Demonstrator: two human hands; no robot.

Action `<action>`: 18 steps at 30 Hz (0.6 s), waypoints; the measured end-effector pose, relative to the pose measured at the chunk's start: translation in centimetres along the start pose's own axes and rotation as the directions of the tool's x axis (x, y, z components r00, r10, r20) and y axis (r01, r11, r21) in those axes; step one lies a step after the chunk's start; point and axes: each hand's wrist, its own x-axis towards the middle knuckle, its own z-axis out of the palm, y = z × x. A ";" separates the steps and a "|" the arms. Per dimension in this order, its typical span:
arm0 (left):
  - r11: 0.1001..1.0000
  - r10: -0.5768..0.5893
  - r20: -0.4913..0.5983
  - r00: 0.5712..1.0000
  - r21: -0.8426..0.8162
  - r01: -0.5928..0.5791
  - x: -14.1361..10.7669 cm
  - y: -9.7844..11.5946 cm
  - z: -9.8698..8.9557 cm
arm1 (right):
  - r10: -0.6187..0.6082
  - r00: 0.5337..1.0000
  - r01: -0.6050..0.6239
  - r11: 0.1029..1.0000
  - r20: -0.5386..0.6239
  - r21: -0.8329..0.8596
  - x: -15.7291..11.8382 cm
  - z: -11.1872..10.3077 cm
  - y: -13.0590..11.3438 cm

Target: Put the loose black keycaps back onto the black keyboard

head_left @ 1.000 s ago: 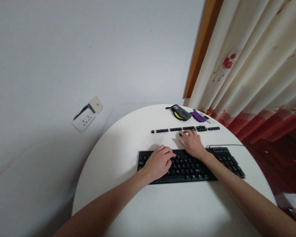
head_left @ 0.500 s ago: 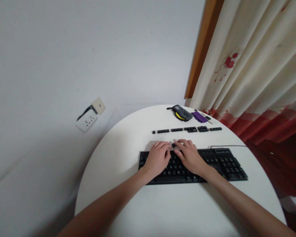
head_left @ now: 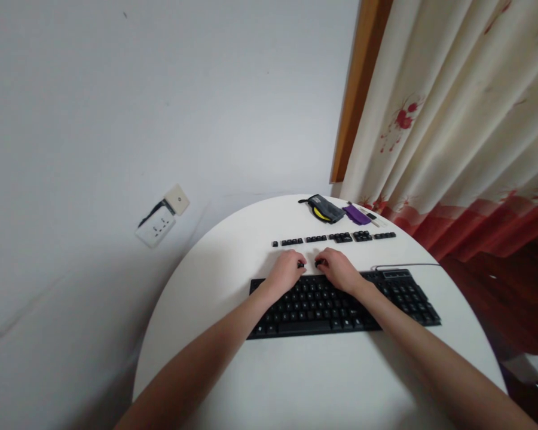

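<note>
A black keyboard lies on the white round table. Just past its back edge, my left hand is closed on a small black keycap. My right hand pinches another black keycap, a short gap to the right. Both wrists pass over the keyboard, hiding some of its keys and part of the top edge. Beyond my hands, a row of loose black keycaps is laid out in groups across the table.
At the far edge lie a grey and yellow pouch, a purple cloth and a slim brush-like tool. The keyboard cable runs off to the right. A wall with a socket stands left, a curtain right.
My fingers were spread near one visible keycap; now both hands are curled, each with a keycap. The hands have drawn slightly apart. The view has shifted a little.
</note>
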 end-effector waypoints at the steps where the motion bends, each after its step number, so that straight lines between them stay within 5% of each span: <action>1: 1.000 -0.005 0.000 1.000 -0.008 0.005 0.0 0.1 -0.2 | 0.004 1.000 -0.004 1.000 -0.018 0.017 -0.2 -0.2 0.1; 7: 0.903 -0.005 -0.040 0.999 -0.429 -0.012 -1.4 2.4 -1.0 | 0.003 0.981 0.040 0.976 -0.196 0.215 -2.5 -2.0 0.8; 12: 0.801 0.009 0.028 1.000 -0.599 0.010 -2.0 4.3 -0.9 | 0.036 0.960 0.058 0.944 -0.277 0.325 -4.9 -2.8 0.8; 18: 0.669 -0.017 0.100 0.995 -0.738 0.085 -2.3 3.6 0.4 | 0.056 0.952 0.055 0.935 -0.299 0.350 -6.4 -3.3 1.1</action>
